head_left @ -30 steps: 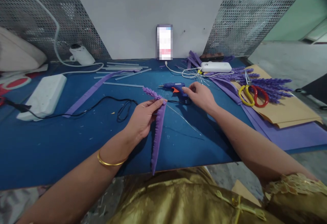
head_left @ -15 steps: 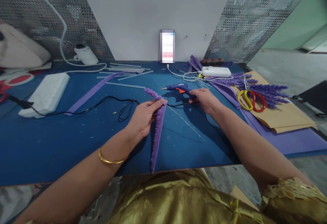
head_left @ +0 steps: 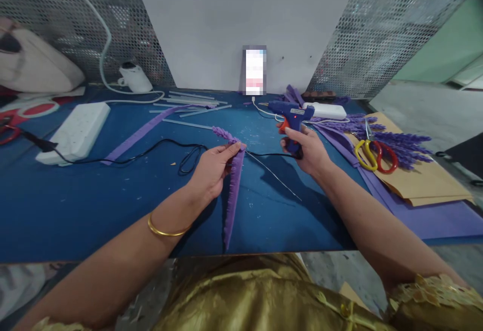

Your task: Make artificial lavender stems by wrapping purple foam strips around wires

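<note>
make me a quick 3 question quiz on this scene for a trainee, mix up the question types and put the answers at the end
1. Multiple choice: The right hand holds a glue gun. What colour is its body?
a) white
b) blue
c) yellow

2. True or false: The scissors on the right side of the table have one yellow handle loop and one red one.

3. Fill in the missing word: The left hand holds a fringed strip, which is coloured ____.

Key: 1. b; 2. true; 3. purple
</note>
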Demonstrator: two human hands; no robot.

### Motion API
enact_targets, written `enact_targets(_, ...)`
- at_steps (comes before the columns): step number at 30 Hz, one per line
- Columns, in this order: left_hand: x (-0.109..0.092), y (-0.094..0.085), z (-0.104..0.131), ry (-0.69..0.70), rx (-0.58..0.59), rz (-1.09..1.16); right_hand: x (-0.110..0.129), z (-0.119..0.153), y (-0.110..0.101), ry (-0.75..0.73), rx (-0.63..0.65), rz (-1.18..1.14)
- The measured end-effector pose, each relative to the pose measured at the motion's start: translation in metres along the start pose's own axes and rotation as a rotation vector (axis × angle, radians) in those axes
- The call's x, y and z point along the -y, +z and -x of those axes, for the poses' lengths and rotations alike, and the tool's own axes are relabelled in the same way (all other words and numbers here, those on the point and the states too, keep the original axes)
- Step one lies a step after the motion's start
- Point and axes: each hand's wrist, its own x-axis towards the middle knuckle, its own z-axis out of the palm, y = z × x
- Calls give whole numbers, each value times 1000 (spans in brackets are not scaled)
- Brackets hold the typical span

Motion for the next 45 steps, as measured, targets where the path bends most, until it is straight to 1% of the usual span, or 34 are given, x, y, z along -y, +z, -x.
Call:
enact_targets(3, -2, -1, -2, 33, -32, 7, 4, 7, 4, -31, 126, 30)
enact_targets(5, -3, -2, -4, 55, -58, 11, 8, 11, 5, -28, 170, 62)
enact_targets(9, -7, -5, -6, 75, -86, 20, 12, 17, 9, -83, 164, 202)
enact_targets(15, -13, -5, -7, 90, -106, 69, 10, 29, 17, -133, 238, 448)
enact_targets(20, -15, -5, -8, 104, -104, 97, 4, 39, 17, -261, 275, 690)
enact_targets(25, -14, -6, -7, 116, -101, 74, 3, 41, 19, -313, 248, 905)
enact_targets(31, -15, -3, -3, 130, -86, 41, 6, 42, 25, -354, 286, 963)
enact_targets(40, -14, -3, -2, 138, -90, 34, 5, 44, 28, -393, 263, 1011)
enact_targets(45, -14, -3, -3, 136, -88, 33, 8, 45, 30, -375, 256, 1029)
